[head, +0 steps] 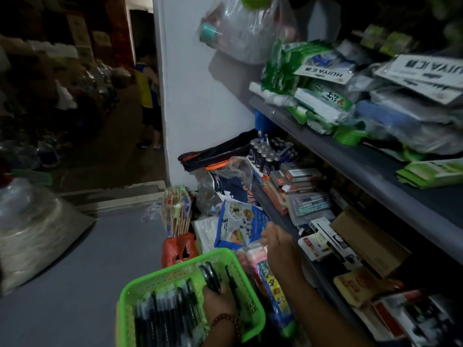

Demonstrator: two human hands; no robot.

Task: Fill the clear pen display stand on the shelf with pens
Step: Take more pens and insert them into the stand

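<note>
A green plastic basket (140,286) at the bottom centre holds several black pens (162,314) lying side by side. My left hand (218,298), with a bead bracelet on its wrist, is inside the basket and is closed around a few black pens (210,275). My right hand (276,244) reaches forward past the basket. Its curled fingers rest on a pink plastic packet (253,256) just below a blue snack bag (240,226). A clear box with pens (309,204) lies on the lower shelf. I cannot pick out the display stand for sure.
The lower shelf (275,216) is crowded with stationery boxes, batteries (265,156) and a cardboard box (368,241). The upper shelf (375,169) carries green and white packets. A bundle of pencils (176,211) stands left of the bags. A person stands in the dark doorway (149,101).
</note>
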